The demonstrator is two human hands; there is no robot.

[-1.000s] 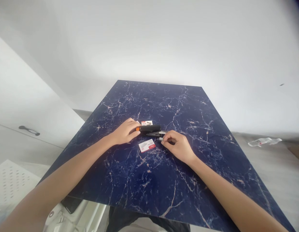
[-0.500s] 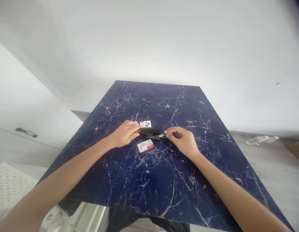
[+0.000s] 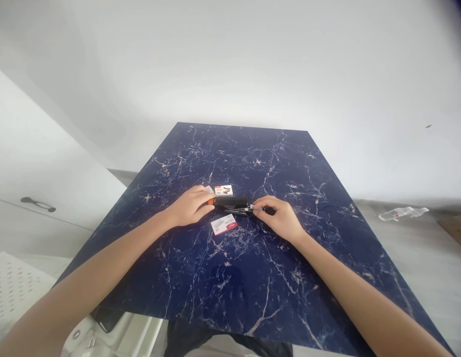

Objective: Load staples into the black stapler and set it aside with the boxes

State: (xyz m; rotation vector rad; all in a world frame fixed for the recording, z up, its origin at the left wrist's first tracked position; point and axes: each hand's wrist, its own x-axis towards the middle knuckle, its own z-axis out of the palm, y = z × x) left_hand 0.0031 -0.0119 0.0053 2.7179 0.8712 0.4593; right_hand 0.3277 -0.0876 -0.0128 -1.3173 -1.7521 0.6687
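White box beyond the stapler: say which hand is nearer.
Left. The left hand is just left of the box; the right hand is farther, at the right end of the stapler.

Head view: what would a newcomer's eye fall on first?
The dark blue table, veined with white, fills the middle. At its centre lies what looks like a black stapler, left hand at its orange end, right hand at the other. One red-and-white pack lies nearer the person.

A dark blue desk (image 3: 230, 277) with pale marble veins carries a black stapler (image 3: 232, 202), a small white box (image 3: 224, 190) just beyond it and a red-and-white packet (image 3: 224, 224) on its near side.
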